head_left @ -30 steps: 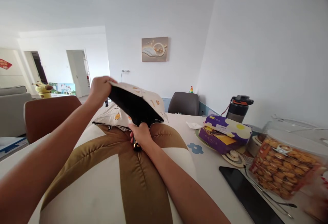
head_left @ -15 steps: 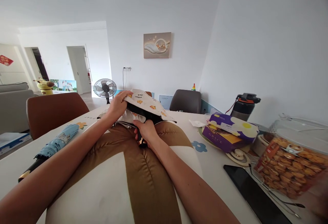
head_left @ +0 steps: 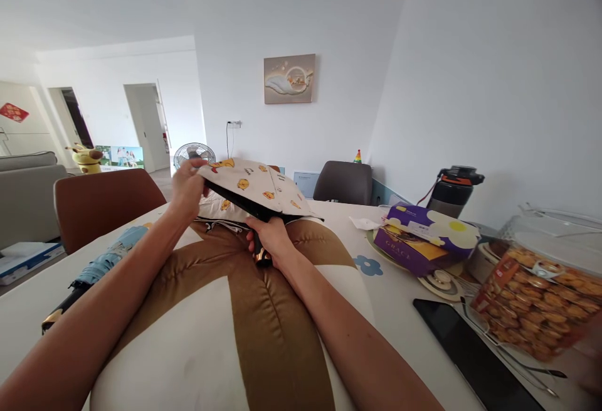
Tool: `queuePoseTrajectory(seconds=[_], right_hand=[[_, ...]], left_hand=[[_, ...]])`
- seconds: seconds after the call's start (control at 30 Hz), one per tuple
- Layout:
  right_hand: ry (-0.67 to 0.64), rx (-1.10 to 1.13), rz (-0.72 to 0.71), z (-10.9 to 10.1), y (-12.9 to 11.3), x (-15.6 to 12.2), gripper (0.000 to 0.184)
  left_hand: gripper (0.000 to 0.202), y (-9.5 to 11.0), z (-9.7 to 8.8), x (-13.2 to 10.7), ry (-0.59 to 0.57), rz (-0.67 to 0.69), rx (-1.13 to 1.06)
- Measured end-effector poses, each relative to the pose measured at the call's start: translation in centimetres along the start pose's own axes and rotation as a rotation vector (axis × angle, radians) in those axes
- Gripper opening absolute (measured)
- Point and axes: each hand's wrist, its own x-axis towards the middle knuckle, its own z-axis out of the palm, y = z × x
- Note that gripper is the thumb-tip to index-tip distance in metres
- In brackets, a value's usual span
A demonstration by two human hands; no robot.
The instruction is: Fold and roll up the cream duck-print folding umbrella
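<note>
A cream umbrella [head_left: 275, 188] with a yellow duck print and a black underside lies loosely folded over the brown-and-white cushion [head_left: 277, 342] in front of me. My left hand [head_left: 186, 190] pinches the near-left edge of its canopy and holds the cloth spread out to the left. Around the black handle, which ends in shiny gold, my right hand [head_left: 271, 239] is closed, with the handle pointing toward me. The umbrella's shaft is hidden under the cloth. Left of my left forearm, a light blue folded umbrella [head_left: 106, 260] rests on the table.
On the right of the white table [head_left: 392, 329] are a purple box [head_left: 409, 251], a black bottle [head_left: 451, 191], a clear tub of brown snacks [head_left: 536, 304], a black phone [head_left: 463, 348] and glasses [head_left: 517, 361]. A brown chair [head_left: 106, 207] and a grey chair [head_left: 343, 183] stand around it.
My left hand has moved left and slightly up, drawing the canopy edge with it, so more of the duck print shows. My right hand stays on the handle.
</note>
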Motion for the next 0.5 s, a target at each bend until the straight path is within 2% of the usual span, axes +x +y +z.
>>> queuePoseTrajectory(seconds=[0.07,0.1,0.23,0.4,0.5], right_hand=[[-0.013,0.058,0.014,-0.1,0.0,0.0,0.023],[-0.02,0.085,0.028,-0.1,0.0,0.1,0.022],[-0.058,0.184,0.047,-0.3,-0.5,-0.1,0.014],[-0.072,0.194,0.06,-0.6,-1.0,-0.7,0.018],[-0.091,0.252,0.033,-0.8,-1.2,-0.9,0.021]], left_hand=[[0.035,0.5,-1.0,-0.1,0.047,0.16,0.096],[0.037,0.6,-1.3,-0.2,0.039,0.176,0.142],[0.038,0.2,-2.0,-0.3,0.024,0.03,0.192],[0.037,-1.5,-2.6,0.4,0.077,-0.004,0.197],[0.034,-1.9,-3.3,0.1,0.08,-0.08,0.171]])
